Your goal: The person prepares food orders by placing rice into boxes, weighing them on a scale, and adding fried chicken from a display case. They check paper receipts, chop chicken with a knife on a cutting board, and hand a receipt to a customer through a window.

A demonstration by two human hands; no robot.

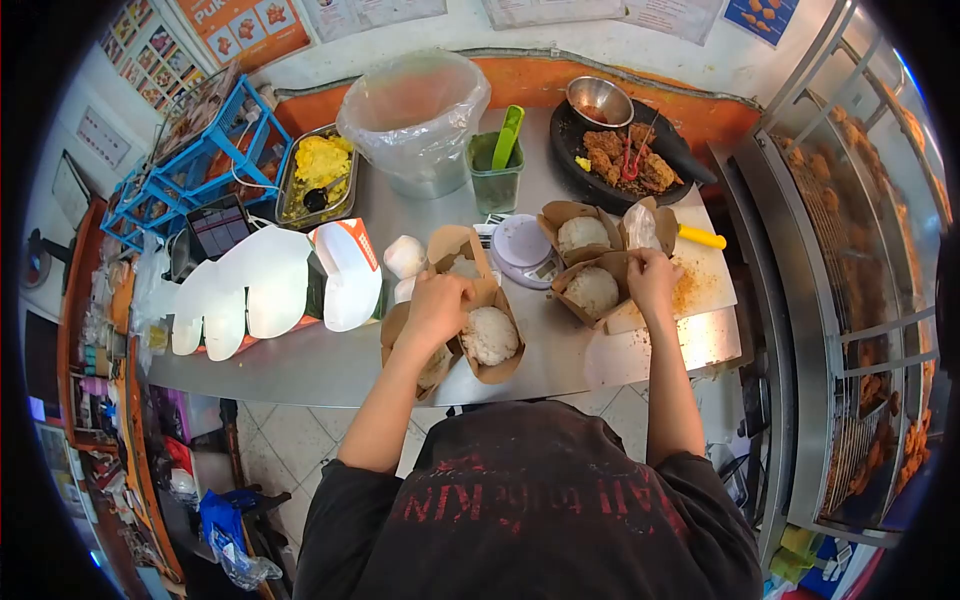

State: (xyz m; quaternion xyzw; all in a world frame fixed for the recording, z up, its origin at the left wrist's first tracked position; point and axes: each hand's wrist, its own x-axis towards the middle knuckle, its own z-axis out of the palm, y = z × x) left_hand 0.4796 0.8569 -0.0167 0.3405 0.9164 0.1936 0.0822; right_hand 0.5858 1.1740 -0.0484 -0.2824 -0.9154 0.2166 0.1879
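My left hand [440,303] is closed at the walls where brown paper food boxes meet, left of centre. Around it stand a box holding a mound of rice [490,335], a rice box partly under my wrist [433,368] and another behind [463,266]. My right hand [653,282] pinches the right-hand wall of a paper food box [592,291] with rice in it. Behind that are another rice box [583,234] and a box with a clear plastic bag [641,227]. A lilac kitchen scale [522,242] sits between the two groups.
White-lined takeaway boxes [280,280] stand at left, near a tray of yellow food [322,170]. Behind are a plastic-lined bucket [415,125] and a green-handled tub [495,170]. A stone mortar [620,150] holds fried chicken. A yellow-handled knife [700,237] lies on a cutting board [712,280].
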